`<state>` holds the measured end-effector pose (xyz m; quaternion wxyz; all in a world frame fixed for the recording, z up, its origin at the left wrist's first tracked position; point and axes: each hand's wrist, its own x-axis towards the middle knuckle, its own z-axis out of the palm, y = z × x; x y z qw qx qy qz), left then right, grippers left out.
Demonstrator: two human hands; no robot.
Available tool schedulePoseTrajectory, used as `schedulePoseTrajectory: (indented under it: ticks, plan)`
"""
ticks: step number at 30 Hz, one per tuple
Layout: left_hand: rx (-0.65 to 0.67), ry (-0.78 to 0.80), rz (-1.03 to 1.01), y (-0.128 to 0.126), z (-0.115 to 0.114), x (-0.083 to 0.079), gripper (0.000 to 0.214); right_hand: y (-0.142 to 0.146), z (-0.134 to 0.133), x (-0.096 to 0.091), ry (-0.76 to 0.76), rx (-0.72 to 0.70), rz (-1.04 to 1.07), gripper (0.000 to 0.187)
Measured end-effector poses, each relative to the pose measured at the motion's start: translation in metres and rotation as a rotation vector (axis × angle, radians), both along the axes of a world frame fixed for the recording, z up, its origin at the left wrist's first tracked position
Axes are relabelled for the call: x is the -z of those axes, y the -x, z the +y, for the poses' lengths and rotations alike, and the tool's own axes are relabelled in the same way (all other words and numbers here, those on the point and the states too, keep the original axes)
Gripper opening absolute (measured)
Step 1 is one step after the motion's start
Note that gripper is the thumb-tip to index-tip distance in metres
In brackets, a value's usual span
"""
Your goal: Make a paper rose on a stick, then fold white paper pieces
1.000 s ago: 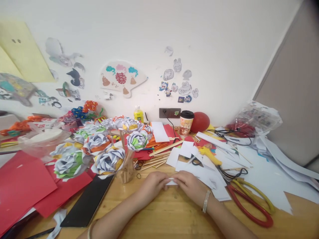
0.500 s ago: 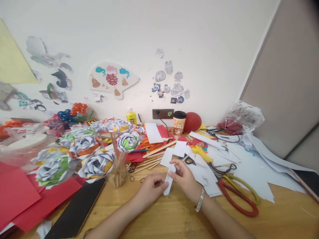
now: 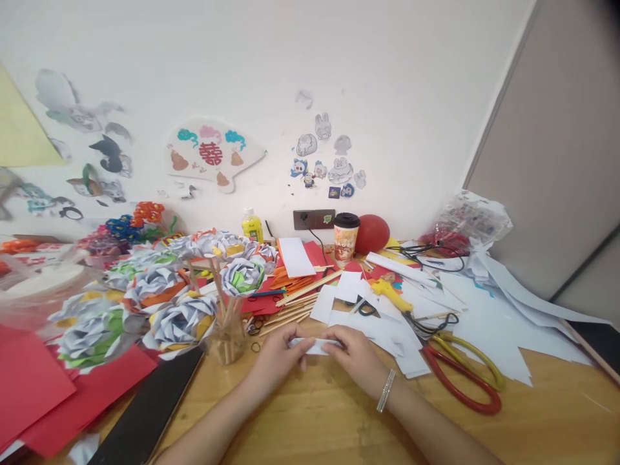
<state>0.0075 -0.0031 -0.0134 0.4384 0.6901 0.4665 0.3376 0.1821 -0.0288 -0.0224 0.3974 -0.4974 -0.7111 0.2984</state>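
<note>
A small folded strip of white paper lies level between my two hands, just above the wooden table. My left hand pinches its left end between thumb and fingers. At the other end, my right hand has thumb and fingers closed on the paper; a shiny bracelet is on that wrist. Part of the strip is hidden behind my fingers. Right behind my hands are loose white sheets and a bundle of wooden sticks.
Paper flowers crowd the left, beside a clear cup of sticks. A yellow glue gun and red-and-yellow-handled scissors lie at right. Farther back stand a lidded paper cup, a red balloon and a yellow bottle.
The paper strip has turned from steeply slanted to nearly level. My right hand has come down beside the left, and both now grip opposite ends.
</note>
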Motion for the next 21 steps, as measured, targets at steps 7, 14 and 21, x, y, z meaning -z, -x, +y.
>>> schedulePoseTrajectory:
  ticks: [7,14,21]
  plan:
    - [0.050,0.102,-0.081,-0.0011,0.0006,0.0047,0.031,-0.0031,0.0031,0.0038,0.012,-0.051,-0.013,0.021]
    - [0.041,0.124,-0.103,-0.0032,-0.0013,0.0013,0.032,-0.0042,0.0014,0.0050,0.076,-0.074,0.047,0.018]
    - [0.032,0.056,-0.055,-0.0057,-0.0067,-0.0038,0.024,-0.0075,0.0013,0.0058,0.229,-0.091,0.076,0.019]
